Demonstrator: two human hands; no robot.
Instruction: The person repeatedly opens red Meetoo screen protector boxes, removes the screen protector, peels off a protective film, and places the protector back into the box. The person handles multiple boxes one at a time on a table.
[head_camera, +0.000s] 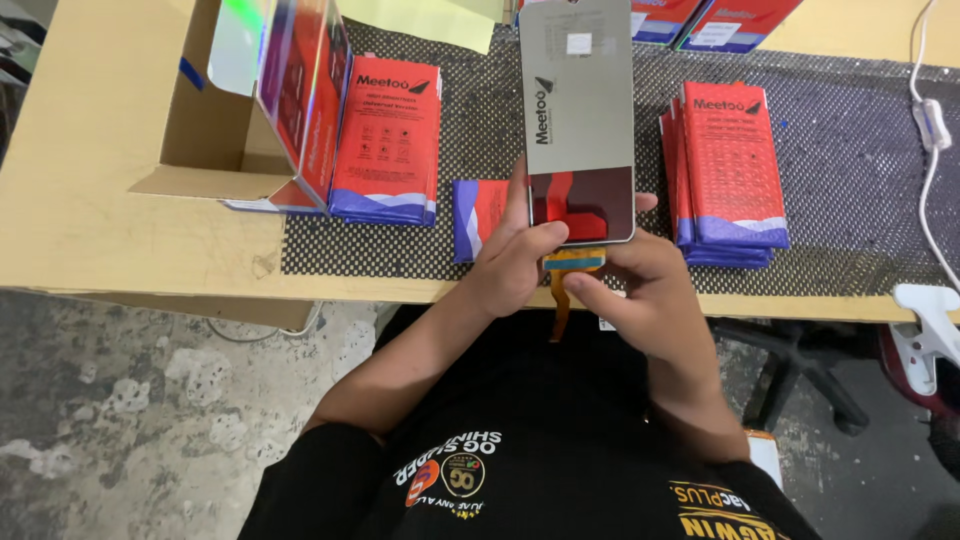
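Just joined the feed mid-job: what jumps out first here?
A grey-backed phone screen panel held upright at centre by the left hand and right hand, an orange flex cable dangling below it. Red boxes flank it on the black mat: a stack at right, one at left beside an open carton.

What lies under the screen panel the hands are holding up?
Under the screen panel, a red box shows on the black mesh mat; the panel covers whatever lies directly beneath it.
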